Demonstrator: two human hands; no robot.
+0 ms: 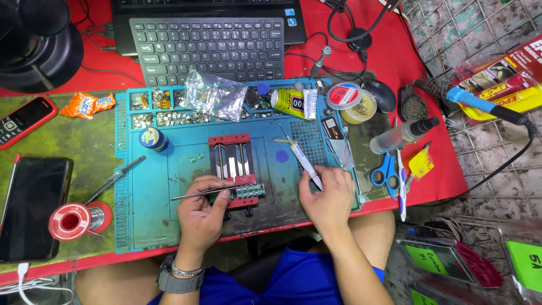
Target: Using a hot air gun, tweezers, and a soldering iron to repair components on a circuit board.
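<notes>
Two hands over blue work mat, red table, tiled floor

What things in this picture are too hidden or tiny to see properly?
Head view:
- Small green board: partly covered by the left hand; its parts are too small.
- Syringe tip: hidden behind the right hand.
- Laptop screen: cut off by the top edge.
- Bits in the tray slots: too tiny.

Red worktable under a blue repair mat; grimy tiled floor to the right, bright even light.
</notes>
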